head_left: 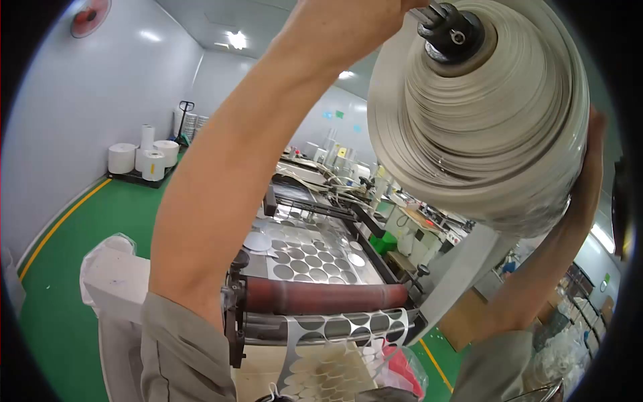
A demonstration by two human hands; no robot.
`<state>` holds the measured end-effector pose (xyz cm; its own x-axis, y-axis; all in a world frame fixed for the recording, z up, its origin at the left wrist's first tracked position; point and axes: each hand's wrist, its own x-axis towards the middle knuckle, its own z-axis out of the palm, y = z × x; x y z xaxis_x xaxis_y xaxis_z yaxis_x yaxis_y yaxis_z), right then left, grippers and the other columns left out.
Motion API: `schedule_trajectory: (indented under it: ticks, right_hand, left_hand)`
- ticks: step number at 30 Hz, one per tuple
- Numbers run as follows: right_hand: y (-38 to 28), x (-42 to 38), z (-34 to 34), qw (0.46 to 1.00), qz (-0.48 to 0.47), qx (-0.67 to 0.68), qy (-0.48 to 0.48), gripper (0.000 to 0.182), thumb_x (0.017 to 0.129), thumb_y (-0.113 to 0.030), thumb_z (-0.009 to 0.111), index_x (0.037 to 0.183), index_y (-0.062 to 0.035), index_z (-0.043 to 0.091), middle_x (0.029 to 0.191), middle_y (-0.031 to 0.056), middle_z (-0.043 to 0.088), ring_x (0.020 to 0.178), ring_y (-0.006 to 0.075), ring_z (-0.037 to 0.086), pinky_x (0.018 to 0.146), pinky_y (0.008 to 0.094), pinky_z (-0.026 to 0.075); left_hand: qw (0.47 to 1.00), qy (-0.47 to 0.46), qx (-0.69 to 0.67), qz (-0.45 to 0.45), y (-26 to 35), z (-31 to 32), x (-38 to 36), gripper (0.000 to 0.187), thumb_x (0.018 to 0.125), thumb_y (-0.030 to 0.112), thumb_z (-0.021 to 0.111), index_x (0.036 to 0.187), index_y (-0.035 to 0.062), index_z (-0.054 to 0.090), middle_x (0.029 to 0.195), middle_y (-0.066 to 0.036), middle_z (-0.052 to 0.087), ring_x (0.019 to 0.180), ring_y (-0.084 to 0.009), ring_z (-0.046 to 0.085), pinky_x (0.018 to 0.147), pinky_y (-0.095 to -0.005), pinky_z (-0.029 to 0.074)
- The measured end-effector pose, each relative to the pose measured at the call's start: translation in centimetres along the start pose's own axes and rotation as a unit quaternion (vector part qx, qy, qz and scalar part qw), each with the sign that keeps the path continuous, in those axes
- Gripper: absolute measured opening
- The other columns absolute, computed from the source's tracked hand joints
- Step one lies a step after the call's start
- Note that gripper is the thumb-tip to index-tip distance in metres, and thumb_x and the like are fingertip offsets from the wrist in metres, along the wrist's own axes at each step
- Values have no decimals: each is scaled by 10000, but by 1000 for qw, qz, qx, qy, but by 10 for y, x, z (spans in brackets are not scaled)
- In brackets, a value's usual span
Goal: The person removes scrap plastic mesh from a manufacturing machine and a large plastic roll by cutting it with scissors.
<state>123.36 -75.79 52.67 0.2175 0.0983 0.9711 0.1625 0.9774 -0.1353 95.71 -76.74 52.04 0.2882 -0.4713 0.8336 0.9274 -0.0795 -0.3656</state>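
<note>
A large roll of grey-white web material [495,127], with clear film around its outer side, hangs at the upper right. Its layers bulge out unevenly toward a black collar [462,37] on a metal shaft [423,15]. My left arm reaches up across the view, and my left hand [402,8] is at the shaft's end, its fingers cut off by the top edge. Against the roll's right side lies my right hand [595,137], seen edge-on and stretched out, partly hidden by the roll.
Below, a red-brown roller [325,296] crosses a machine whose sheet [311,261] has rows of round cuts. Punched web [328,368] hangs beneath it. White rolls [122,159] stand on a pallet at left. A grey post [462,275] rises beneath the large roll. Cardboard [462,321] is at right.
</note>
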Motion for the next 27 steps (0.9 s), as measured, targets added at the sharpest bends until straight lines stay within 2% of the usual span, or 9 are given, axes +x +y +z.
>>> schedule_trajectory:
  ticks: [3,5,8,10,12,15,17,19,27]
  right_hand:
    - [101,-64,6,918,-352,-128,127,575,989,-417,358,1322,51,389,1282,161,496,1151,261,518,988,375,413]
    - [206,-139,61,906,-343,-172,178,708,897,-309,576,1384,57,215,1411,223,245,1281,368,344,1061,505,291]
    - [260,-198,115,806,-80,-406,-423,653,798,-297,646,1342,-19,414,1383,273,374,1264,427,365,1070,523,268]
    - [270,-227,100,755,-50,-231,-611,580,787,-292,673,1276,-34,498,1362,219,438,1247,343,435,1033,441,360]
    - [181,-230,80,805,-8,-64,-590,498,758,-230,709,1194,-37,566,1278,178,530,1137,305,542,968,377,429]
    - [53,-183,26,840,-271,-77,-463,242,762,-93,711,990,-34,655,1030,109,647,951,310,618,859,381,478]
    - [30,-133,-22,865,-424,-152,-223,195,892,-40,491,997,36,637,972,136,648,919,270,618,847,377,468]
    - [-9,-47,-19,952,-258,-113,122,320,931,-230,502,1076,20,641,1083,129,638,1013,245,588,945,358,413]
    - [2,5,-2,994,65,62,-54,526,972,-431,395,1273,-19,524,1289,148,520,1223,249,472,1048,365,322]
  left_hand:
    - [1000,22,-19,-9,1,0,-3,191,850,198,610,971,61,664,946,-111,612,1002,-298,545,834,-434,466]
    - [999,23,-26,-3,-1,-1,-4,199,846,203,618,987,67,655,955,-101,607,1001,-291,543,825,-439,468]
    - [1000,-1,-18,2,-1,-5,-2,203,842,207,625,1011,95,638,987,-79,598,1003,-279,540,814,-438,474]
    - [1000,-21,2,-11,1,-9,0,191,841,209,625,1004,110,640,988,-72,599,1003,-276,541,812,-441,474]
    - [1000,-11,-5,-9,-2,-9,-1,184,838,206,627,996,112,641,981,-67,602,1002,-276,541,812,-441,472]
    - [1000,-1,-21,-7,-1,-8,1,180,834,201,628,989,110,642,972,-66,604,1001,-277,541,816,-439,469]
    - [1000,14,-15,-9,-1,-2,0,178,829,191,631,985,108,647,960,-69,602,1001,-274,541,825,-438,463]
    - [1000,4,-19,-21,2,-3,0,177,832,191,628,986,107,650,962,-71,603,1003,-273,541,827,-438,463]
    - [1000,-2,4,-20,3,-3,-4,173,864,206,597,940,70,672,943,-112,619,975,-307,554,825,-428,478]
